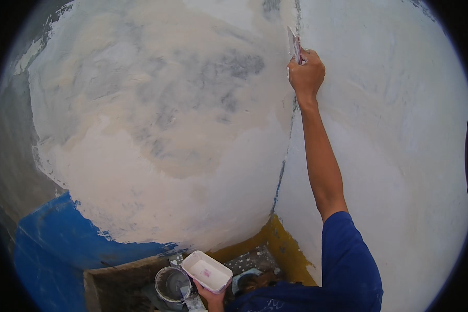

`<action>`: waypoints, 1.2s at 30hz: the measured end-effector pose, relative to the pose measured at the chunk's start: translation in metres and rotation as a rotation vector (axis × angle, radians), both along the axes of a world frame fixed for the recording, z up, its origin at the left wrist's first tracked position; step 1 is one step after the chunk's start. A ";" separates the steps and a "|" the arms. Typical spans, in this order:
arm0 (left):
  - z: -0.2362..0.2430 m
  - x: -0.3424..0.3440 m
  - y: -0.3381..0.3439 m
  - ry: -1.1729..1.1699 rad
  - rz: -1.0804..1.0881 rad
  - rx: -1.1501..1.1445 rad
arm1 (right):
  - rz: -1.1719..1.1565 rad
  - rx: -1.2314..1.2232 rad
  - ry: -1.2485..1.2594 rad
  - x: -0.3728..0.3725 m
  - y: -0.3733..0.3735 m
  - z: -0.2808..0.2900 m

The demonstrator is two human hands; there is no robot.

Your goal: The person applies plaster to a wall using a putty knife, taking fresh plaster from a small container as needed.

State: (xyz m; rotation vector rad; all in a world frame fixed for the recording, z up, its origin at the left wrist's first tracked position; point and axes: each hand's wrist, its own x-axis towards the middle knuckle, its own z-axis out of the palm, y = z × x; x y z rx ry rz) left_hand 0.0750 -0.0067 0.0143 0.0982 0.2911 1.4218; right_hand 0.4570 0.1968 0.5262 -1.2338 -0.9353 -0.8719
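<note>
My right hand (306,75) is raised on an outstretched arm, fingers closed round a putty knife (293,44). The knife has a thin flat blade pointing up, smeared with white and reddish marks. It is held at the inside corner where two walls meet; whether the blade touches the wall I cannot tell. Low down, my left hand (211,296) grips a white rectangular tub (218,263) by its near side. A pinkish smear shows on the tub's inside, and its edges are stained.
Pale filler covers the left wall (192,187), with dark patches showing through. The right wall (379,156) is whitish. A rough dark line (281,179) runs down the corner. Below are a round bucket (158,283) with grey contents, a blue-painted area (57,239) and a yellow-brown strip (286,247).
</note>
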 end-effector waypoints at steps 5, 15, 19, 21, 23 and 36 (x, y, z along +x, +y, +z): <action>-0.019 -0.010 0.003 -0.021 -0.019 -0.014 | -0.099 -0.050 0.109 0.013 0.017 -0.011; 0.008 0.002 0.003 0.011 -0.049 -0.014 | -0.040 0.066 -0.061 -0.001 0.000 -0.026; 0.008 0.003 0.003 -0.021 -0.064 -0.006 | -0.225 -0.020 -0.268 -0.028 0.035 -0.061; 0.002 0.000 0.000 -0.020 -0.072 -0.047 | -0.015 -0.057 -0.280 -0.059 0.025 -0.090; 0.005 -0.002 -0.002 -0.012 -0.081 -0.033 | 0.126 0.008 -0.265 -0.061 0.004 -0.099; 0.017 -0.004 -0.007 -0.005 -0.057 -0.004 | -0.168 0.067 -0.194 -0.001 0.024 -0.022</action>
